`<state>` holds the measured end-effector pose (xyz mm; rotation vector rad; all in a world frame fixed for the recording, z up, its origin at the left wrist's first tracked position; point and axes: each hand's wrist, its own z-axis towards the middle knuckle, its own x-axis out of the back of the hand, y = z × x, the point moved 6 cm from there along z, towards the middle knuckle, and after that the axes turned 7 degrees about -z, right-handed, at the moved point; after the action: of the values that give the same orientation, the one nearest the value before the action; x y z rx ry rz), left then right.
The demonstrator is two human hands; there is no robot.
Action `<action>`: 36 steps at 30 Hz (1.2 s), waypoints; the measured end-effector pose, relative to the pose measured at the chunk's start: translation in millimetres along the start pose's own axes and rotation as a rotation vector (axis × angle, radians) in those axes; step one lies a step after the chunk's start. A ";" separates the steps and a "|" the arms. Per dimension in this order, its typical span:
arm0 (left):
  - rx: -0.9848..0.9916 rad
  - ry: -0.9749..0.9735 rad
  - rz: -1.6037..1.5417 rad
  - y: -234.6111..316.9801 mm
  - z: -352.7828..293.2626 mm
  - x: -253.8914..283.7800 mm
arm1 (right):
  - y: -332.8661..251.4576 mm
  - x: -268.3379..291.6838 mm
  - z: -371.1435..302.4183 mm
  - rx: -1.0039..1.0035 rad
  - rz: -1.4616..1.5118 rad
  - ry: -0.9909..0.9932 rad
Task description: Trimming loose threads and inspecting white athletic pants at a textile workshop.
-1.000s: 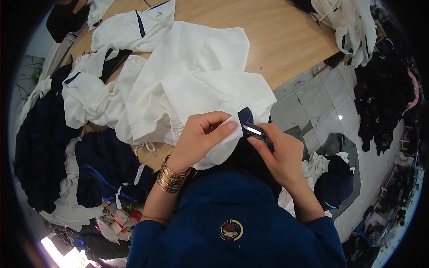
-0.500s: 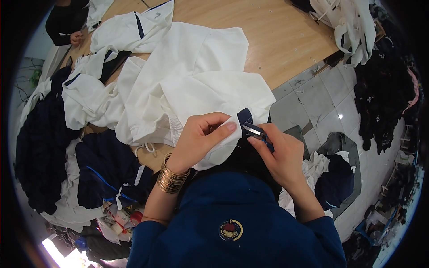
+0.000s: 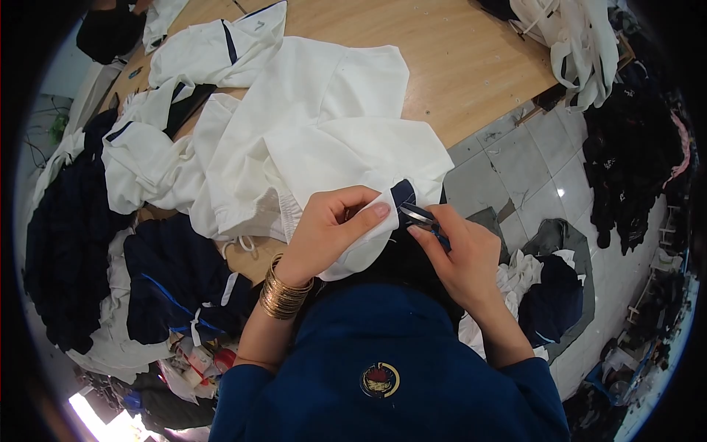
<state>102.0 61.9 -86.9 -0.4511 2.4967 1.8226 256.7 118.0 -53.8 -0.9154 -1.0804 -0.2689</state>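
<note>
White trousers or shorts [image 3: 339, 81] with an elastic waistband and drawstring spread from the table onto my lap. My left hand [image 3: 331, 228] pinches the hem of one leg between thumb and fingers, beside a navy trim piece [image 3: 403, 193]. In my right hand [image 3: 468, 254] are small thread snips [image 3: 418, 214] with a blue handle. Their blades lie against the navy trim, and a loose pale thread shows there. My right fingers partly hide the handle.
More white garments with navy stripes [image 3: 213, 55] lie farther along the wooden table [image 3: 479, 74]. Navy clothes [image 3: 177, 280] are heaped at left. White and dark garments [image 3: 552, 295] sit on the tiled floor at right. A person's dark sleeve [image 3: 110, 33] shows far left.
The snips' blades have shifted slightly at the trim; my hands stay in nearly the same place. The other person's hand has withdrawn from the far left table edge, uncovering a small tool.
</note>
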 end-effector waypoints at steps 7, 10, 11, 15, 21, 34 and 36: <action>0.020 -0.019 -0.005 0.6 0.0 -0.8 | -1.4 -1.9 -0.5 -0.022 0.027 0.039; 0.027 -0.001 -0.061 -0.3 0.4 -1.4 | -1.5 -2.2 -0.8 -0.005 0.019 0.068; 0.027 -0.001 -0.061 -0.9 0.6 -1.5 | -1.9 -2.7 -1.0 0.011 0.011 0.080; 0.029 0.006 -0.088 -2.1 0.7 -1.6 | -0.8 -4.3 -1.2 0.030 0.029 0.111; 0.022 -0.003 -0.058 -2.2 -0.1 -1.0 | 0.5 -6.0 -0.1 -0.012 0.096 0.089; 0.029 0.020 -0.114 -2.8 0.8 2.8 | 2.4 -4.6 -2.5 -0.013 0.101 0.080; 0.028 0.018 -0.112 -2.3 1.2 1.6 | 2.4 -5.0 -2.9 -0.006 0.095 0.079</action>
<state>100.9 62.0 -89.7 -0.5956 2.4500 1.7490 257.6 116.2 -59.7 -0.9513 -0.9616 -0.2282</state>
